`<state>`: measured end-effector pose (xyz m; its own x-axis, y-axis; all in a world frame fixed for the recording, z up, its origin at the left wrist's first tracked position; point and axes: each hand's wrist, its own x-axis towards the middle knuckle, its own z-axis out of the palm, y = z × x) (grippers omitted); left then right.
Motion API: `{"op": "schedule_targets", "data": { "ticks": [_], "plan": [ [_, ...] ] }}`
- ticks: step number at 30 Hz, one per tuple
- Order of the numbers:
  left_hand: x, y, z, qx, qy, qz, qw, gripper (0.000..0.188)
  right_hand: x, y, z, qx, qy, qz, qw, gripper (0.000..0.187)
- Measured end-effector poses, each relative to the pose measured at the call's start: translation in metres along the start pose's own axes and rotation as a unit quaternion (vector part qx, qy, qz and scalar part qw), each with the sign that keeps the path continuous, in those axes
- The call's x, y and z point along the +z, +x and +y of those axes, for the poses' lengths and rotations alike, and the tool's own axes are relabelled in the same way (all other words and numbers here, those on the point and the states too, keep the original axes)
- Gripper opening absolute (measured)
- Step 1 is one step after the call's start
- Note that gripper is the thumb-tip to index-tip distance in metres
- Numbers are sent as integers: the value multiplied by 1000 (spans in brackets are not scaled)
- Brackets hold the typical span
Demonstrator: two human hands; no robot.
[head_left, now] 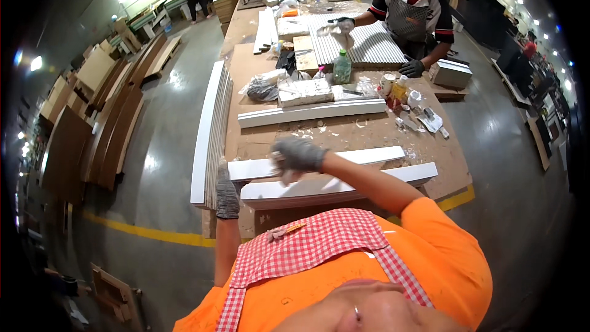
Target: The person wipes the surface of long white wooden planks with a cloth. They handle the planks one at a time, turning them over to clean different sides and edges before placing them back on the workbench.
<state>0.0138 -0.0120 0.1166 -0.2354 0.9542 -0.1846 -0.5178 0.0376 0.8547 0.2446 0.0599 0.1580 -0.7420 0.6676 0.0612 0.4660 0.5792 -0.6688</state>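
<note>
Over the white strips on the table, my right hand [300,155], in a grey glove, is curled around a crumpled pale cloth [286,176], partly hidden under the fingers. Beneath it lies a long white strip [369,156], and nearer to me is a stack of white strips [307,190]. My left hand [227,192], gloved too, reaches up with its fingers stretched out. It sits between the near strip's left end and an upright row of white boards [212,141]; whether it presses on either is hard to see.
More white strips [313,112] lie farther up the brown worktable [270,138]. Beyond them are a green bottle [342,67], an amber bottle [398,89] and a bagged bundle [264,86]. Across the table, a masked co-worker [418,12] in gloves wipes a ribbed white panel [369,40].
</note>
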Motion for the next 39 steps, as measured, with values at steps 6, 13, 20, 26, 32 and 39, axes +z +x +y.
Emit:
{"op": "schedule_targets", "data": {
  "ticks": [6,13,20,26,32,39],
  "plan": [
    [5,-5,19,-64,-143,-80,984,60,38,71,-86,-118,-53,5,992,42],
    [0,16,-7,-12,33,30,999,64,105,72,12,-234,54,14,971,10],
    [-38,23,-7,250,364,-157,883,27,32,43,-74,-41,91,108,989,13],
    [-9,48,5,0,91,10,996,31,19,40,-53,-93,-13,288,953,21],
    [51,8,27,113,210,6,971,21,17,-24,28,-51,-59,296,952,37],
    [9,36,3,131,188,20,973,30,-15,-115,140,194,-254,69,945,31]
  ]
}}
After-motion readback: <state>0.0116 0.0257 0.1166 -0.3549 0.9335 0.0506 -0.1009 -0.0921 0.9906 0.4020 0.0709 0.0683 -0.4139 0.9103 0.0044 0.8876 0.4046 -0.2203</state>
